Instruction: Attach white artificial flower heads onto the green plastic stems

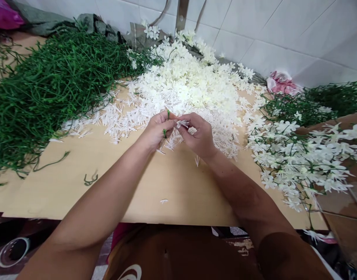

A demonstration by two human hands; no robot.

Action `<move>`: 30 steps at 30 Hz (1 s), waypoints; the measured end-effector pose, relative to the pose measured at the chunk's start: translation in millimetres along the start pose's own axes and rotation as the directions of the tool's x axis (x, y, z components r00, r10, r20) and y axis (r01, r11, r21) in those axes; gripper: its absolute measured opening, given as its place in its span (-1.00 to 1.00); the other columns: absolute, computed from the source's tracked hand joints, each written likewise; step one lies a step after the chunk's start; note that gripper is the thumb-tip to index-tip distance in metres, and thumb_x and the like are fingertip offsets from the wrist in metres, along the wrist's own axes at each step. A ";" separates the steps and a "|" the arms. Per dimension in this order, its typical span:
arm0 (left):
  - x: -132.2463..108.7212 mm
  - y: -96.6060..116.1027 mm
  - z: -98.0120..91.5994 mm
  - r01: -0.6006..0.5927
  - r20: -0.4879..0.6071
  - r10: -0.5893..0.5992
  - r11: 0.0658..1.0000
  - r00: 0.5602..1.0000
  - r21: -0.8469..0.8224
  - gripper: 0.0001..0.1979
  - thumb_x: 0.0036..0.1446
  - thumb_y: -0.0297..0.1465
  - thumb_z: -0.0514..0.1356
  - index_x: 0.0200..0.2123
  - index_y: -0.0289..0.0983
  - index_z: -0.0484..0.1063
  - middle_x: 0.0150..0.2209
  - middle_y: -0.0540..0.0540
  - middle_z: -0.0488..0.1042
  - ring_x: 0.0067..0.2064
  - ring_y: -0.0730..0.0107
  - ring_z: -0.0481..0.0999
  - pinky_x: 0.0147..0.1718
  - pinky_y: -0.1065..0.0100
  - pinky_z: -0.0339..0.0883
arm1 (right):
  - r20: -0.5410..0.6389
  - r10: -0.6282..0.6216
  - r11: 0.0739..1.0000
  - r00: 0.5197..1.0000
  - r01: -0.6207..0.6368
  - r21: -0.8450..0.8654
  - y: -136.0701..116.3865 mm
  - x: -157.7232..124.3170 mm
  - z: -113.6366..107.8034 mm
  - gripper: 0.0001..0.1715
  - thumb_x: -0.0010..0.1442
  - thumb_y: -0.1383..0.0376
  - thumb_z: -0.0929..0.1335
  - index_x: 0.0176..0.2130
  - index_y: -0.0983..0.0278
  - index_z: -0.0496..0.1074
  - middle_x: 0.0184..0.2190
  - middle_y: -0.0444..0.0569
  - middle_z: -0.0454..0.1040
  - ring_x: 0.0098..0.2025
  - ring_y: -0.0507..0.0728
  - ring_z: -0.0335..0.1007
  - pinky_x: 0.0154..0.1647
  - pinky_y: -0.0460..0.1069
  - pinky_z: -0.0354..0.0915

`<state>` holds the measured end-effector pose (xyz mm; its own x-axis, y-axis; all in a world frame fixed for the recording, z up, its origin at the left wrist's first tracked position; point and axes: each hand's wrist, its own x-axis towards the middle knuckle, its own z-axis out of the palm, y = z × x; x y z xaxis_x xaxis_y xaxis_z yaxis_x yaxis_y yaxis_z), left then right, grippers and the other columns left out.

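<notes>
Left hand grips stem; right hand pinches white piece. Sprays assembled at right; loose stems and blooms (plenty) remain.

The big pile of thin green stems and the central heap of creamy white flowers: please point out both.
Big pile of thin green stems [58, 85], head view: its middle.
Central heap of creamy white flowers [193, 77], head view: its middle.

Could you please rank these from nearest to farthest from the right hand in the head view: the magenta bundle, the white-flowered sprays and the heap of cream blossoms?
From the right hand:
1. Heap of cream blossoms: just beyond it.
2. White-flowered sprays: to its right.
3. Magenta bundle: far left corner.
</notes>
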<state>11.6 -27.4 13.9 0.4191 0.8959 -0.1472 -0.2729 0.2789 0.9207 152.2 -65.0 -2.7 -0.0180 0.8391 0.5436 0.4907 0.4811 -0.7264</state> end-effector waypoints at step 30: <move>-0.9 -10.2 -12.3 -0.126 0.266 0.015 0.905 0.964 0.406 -0.69 0.13 -0.22 0.12 -0.57 -0.26 0.27 -0.60 0.04 0.16 -0.54 0.50 0.10 -0.56 0.44 -0.04 | 0.174 0.351 0.866 0.920 -0.390 0.313 3.3 13.4 -19.8 -0.50 -0.07 -0.06 0.50 -0.53 0.23 0.29 -0.53 -0.16 0.21 -0.43 -0.01 0.11 -0.48 -0.08 0.07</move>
<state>3.4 -26.8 0.2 0.6300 0.7760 -0.0320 0.0514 -0.0006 0.9987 170.8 -57.2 10.5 0.0043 0.9851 0.1718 0.1597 0.1690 -0.9726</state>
